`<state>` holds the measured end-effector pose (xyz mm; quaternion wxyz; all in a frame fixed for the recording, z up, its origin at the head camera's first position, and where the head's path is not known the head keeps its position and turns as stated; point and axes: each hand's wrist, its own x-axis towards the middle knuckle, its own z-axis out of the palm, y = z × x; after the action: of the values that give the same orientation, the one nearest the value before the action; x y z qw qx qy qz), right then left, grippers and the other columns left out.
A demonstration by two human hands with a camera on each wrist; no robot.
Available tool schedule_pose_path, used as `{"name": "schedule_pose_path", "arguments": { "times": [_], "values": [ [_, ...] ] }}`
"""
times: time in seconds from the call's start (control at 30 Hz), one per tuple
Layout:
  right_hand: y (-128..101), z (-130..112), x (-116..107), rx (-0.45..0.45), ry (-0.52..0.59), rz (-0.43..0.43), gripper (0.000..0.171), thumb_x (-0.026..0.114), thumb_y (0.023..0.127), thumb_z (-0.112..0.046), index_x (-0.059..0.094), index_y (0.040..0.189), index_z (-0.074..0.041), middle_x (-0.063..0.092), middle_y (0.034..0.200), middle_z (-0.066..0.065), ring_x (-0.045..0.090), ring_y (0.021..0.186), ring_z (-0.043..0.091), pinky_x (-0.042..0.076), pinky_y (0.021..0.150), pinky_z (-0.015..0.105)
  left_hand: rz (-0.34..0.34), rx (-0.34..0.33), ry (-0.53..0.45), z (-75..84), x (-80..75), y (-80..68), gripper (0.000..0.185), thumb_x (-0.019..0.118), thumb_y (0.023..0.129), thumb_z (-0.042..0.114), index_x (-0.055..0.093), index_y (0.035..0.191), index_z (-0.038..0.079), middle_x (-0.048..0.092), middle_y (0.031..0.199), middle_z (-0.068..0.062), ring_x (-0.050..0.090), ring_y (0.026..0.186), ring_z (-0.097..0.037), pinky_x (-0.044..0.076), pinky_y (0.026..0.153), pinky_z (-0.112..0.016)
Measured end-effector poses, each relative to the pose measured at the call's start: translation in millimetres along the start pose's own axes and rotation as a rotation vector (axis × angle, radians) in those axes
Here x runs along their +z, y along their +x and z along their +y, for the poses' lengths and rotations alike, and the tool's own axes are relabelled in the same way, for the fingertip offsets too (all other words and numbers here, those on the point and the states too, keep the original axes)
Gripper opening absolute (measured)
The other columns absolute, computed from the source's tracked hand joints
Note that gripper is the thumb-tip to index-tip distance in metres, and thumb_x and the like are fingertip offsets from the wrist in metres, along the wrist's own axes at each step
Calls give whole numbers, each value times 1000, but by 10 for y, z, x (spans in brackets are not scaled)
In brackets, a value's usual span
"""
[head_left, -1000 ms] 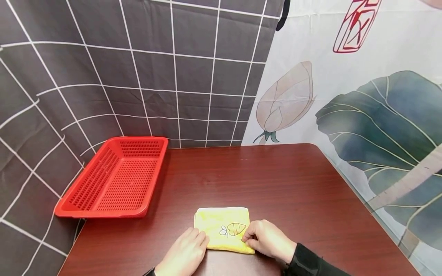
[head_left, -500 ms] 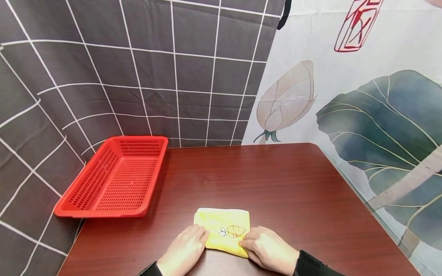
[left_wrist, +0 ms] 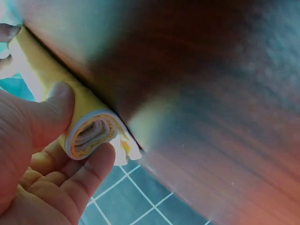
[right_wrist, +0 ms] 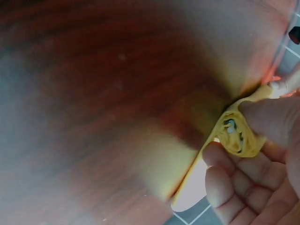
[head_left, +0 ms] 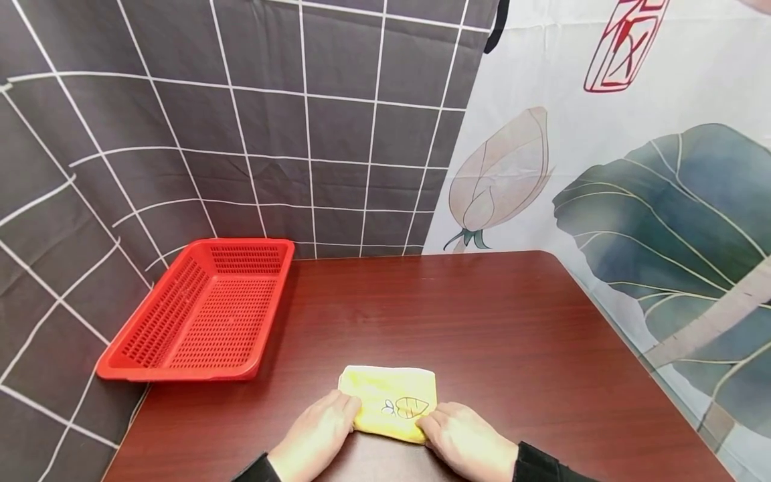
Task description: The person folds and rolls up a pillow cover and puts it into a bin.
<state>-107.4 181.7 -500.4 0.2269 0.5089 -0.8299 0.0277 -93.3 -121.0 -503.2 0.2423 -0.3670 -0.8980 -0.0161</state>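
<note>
A yellow towel [head_left: 385, 388] with a carrot drawing lies on the table, its near part rolled up. At the roll's left end, my left hand [head_left: 316, 428] grips with the thumb on top and fingers beneath. My right hand [head_left: 466, 438] grips the opposite end in a similar way. In the left wrist view, the rolled towel [left_wrist: 72, 89] shows a white-edged spiral end beside the thumb. A tighter yellow coil of the towel [right_wrist: 236, 138] sits between thumb and fingers in the right wrist view. Part of the unrolled cloth stretches away flat from the roll.
A red perforated plastic basket [head_left: 229, 321] stands at the table's left edge. Beyond the brown wooden table [head_left: 470, 314] hang a grey grid-patterned cloth [head_left: 337, 120] and a white cloth with a lotus print [head_left: 662, 194].
My right hand has shifted slightly down and moved its fingers round the towel's right end. The near right corner of the towel has drawn inward. The left hand moved slightly left and down.
</note>
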Motion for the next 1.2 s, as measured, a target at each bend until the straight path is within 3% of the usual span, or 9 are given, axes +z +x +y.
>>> {"name": "schedule_pose_path", "arguments": {
  "times": [0.13,0.27,0.33,0.47,0.6,0.77,1.0,1.2],
  "values": [
    [74,59,-52,136,166,-199,20,83,87,-19,63,87,-20,62,74,-13,51,67,0,44,63,21,-11,-24,-44,-8,-11,-5,15,67,89,9,55,97,15,56,89,6,56,86,-12,50,76,-26],
    [235,180,-108,392,420,-459,19,84,89,-19,66,84,-18,60,72,-12,47,64,1,43,61,23,-29,-54,-68,-6,-10,-14,15,68,91,9,55,96,16,57,90,7,56,87,-11,50,75,-25],
    [329,249,-119,515,510,-532,21,86,87,-20,66,81,-18,59,71,-11,47,63,2,44,61,24,-28,-65,-70,-3,-11,-16,16,69,91,9,55,96,16,56,90,7,56,88,-10,50,75,-25],
    [485,375,-129,656,554,-651,33,90,85,-25,61,71,-17,55,66,-8,47,61,7,43,61,26,-7,-59,-45,1,-9,-14,17,70,92,10,55,95,16,55,91,7,54,86,-10,50,74,-24],
    [533,452,-121,703,585,-742,35,88,88,-28,64,64,-18,58,56,-7,51,53,9,46,61,25,-13,-72,-57,8,-13,-15,14,70,91,9,58,95,16,55,96,6,54,87,-9,52,75,-25],
    [516,505,-57,718,642,-776,36,88,88,-28,66,62,-18,60,50,-7,55,50,11,49,60,27,9,-97,-87,18,-17,-25,15,73,88,10,62,96,15,58,105,1,58,90,-13,55,75,-29],
    [403,609,217,646,581,-811,36,84,92,-39,64,67,-22,60,51,-12,57,52,10,48,58,27,175,88,111,46,-34,42,17,53,90,17,66,100,12,61,96,-3,56,88,-21,54,86,-34],
    [494,544,3,711,588,-792,35,89,87,-34,63,69,-19,61,58,-6,55,57,13,45,60,30,166,101,157,44,-42,87,14,52,89,18,65,93,13,58,84,1,51,80,-18,49,79,-31]
  ]
}}
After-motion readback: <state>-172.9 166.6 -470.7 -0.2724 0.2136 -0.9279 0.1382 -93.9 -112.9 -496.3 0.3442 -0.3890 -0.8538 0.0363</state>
